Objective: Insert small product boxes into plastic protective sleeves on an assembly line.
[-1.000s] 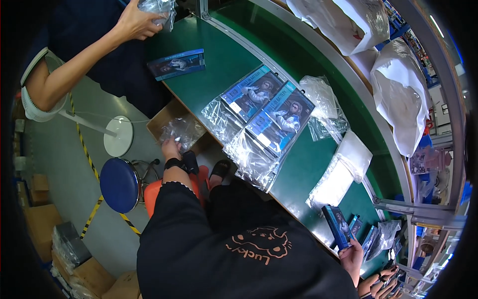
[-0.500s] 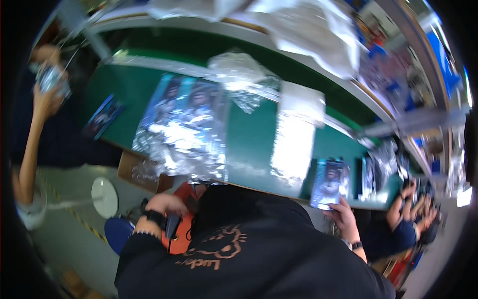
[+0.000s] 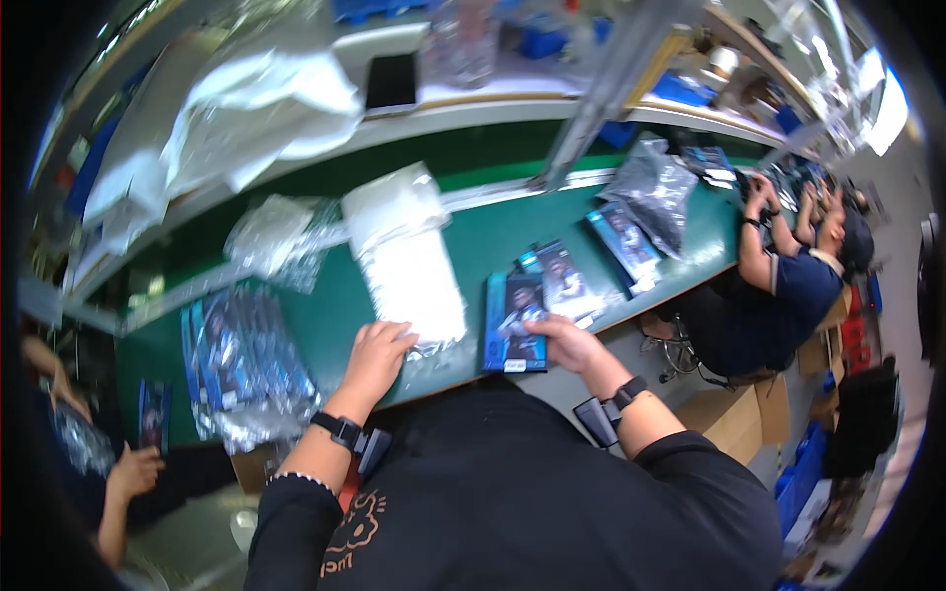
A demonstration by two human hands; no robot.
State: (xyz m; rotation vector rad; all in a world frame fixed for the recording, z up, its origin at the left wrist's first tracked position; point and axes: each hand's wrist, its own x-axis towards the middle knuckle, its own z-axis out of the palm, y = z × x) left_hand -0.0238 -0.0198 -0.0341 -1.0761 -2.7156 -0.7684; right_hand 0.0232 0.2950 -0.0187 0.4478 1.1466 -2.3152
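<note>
My right hand (image 3: 574, 347) grips a flat blue picture box (image 3: 514, 322) by its near right edge, holding it just above the green table (image 3: 473, 241). My left hand (image 3: 375, 357) rests with fingers curled on the near end of a stack of white plastic bags (image 3: 412, 276) lying in front of me. Another blue box (image 3: 564, 280) lies just beyond the held one. Bagged blue boxes (image 3: 241, 360) are piled to my left.
A person in a dark shirt (image 3: 788, 286) works at the table's right end, with a blue box (image 3: 625, 243) and a clear bag (image 3: 655, 187) nearby. Another person's hand (image 3: 133, 471) is at lower left. Crumpled clear bags (image 3: 281, 236) and white sheeting (image 3: 246, 103) lie farther back.
The view has swung right. My left hand rose from the carton below the table's edge onto the white bag stack. My right hand brought the blue box closer to centre.
</note>
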